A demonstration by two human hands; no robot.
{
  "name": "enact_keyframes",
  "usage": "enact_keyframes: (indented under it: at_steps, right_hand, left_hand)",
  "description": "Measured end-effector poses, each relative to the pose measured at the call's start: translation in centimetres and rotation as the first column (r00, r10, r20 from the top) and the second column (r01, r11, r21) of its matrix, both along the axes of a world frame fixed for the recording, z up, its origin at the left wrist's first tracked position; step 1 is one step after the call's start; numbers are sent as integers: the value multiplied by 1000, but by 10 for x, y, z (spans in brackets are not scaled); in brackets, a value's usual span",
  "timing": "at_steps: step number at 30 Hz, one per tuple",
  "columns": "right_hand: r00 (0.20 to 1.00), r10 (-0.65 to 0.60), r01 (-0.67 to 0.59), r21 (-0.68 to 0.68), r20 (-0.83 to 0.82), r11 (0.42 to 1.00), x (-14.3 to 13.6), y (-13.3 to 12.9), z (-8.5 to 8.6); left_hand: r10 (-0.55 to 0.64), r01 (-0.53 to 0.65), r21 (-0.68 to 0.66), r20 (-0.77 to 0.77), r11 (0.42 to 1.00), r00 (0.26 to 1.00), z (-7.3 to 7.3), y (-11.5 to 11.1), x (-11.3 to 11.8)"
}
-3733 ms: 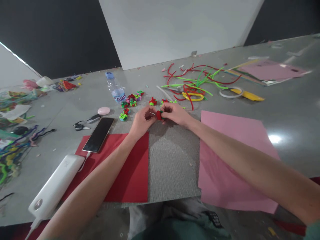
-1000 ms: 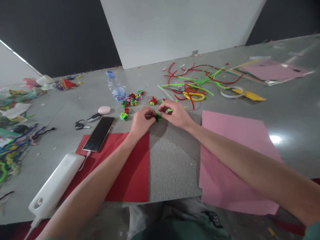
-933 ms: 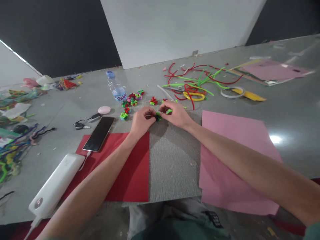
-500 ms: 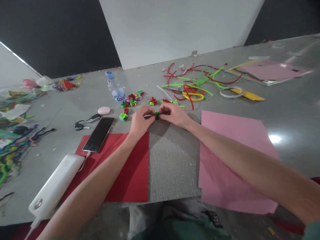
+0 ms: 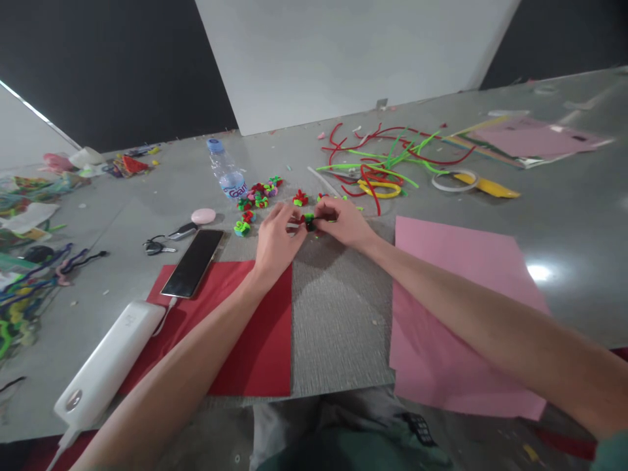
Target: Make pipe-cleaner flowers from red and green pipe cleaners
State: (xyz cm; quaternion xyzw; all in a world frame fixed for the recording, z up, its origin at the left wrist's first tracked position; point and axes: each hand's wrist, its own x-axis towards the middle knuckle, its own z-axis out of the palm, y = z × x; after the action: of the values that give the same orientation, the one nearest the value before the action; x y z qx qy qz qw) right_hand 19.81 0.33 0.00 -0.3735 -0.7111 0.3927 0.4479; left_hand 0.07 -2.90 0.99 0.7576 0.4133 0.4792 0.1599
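Between my fingertips is a small pipe-cleaner flower (image 5: 309,220) in green and red, partly hidden by the fingers. My left hand (image 5: 280,239) pinches its left side. From the right, my right hand (image 5: 343,222) pinches it with thumb and forefinger. Just beyond the hands lie several finished pipe-cleaner flowers, among them a red one (image 5: 300,197) and a lime-green one (image 5: 242,228). Loose red and green pipe cleaners (image 5: 392,154) are heaped behind my right hand, with yellow-handled scissors (image 5: 380,189) among them.
A water bottle (image 5: 227,171) stands behind the flowers. To the left are a phone (image 5: 193,263), a white power bank (image 5: 110,366), keys (image 5: 159,247) and red paper (image 5: 260,333). Pink paper (image 5: 456,261) lies under my right forearm; a tape roll (image 5: 454,181) sits beyond it.
My hands stay in nearly the same place. The fingers have shifted slightly on the small flower, and my right fingers are a little more curled.
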Motion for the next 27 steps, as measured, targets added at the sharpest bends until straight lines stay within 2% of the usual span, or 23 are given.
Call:
enact_keyframes:
  at_steps: [6,10,15,20,24,27]
  right_hand:
    - [998,-28,23,86,49,996,-2,-5,1]
    - [998,-37,31,93,54,995,-3,-7,2]
    - [997,-65,58,133,48,989,-4,-7,2]
    - [998,-52,48,132,24,990,-4,-6,2]
    - [998,-50,46,96,35,994,-4,-7,3]
    - [997,-53,47,110,47,993,-4,-8,4]
  left_hand:
    - [11,-5,65,-101,998,995,3,-1,-2]
    - [16,-13,54,-61,998,998,2,0,-2]
    - [-11,19,-94,84,995,996,-3,5,-1]
    - [13,75,-337,252,939,968,-5,7,1]
    - [53,103,-405,355,908,933,-7,9,2]
    - [62,110,-422,373,900,926,-8,10,1]
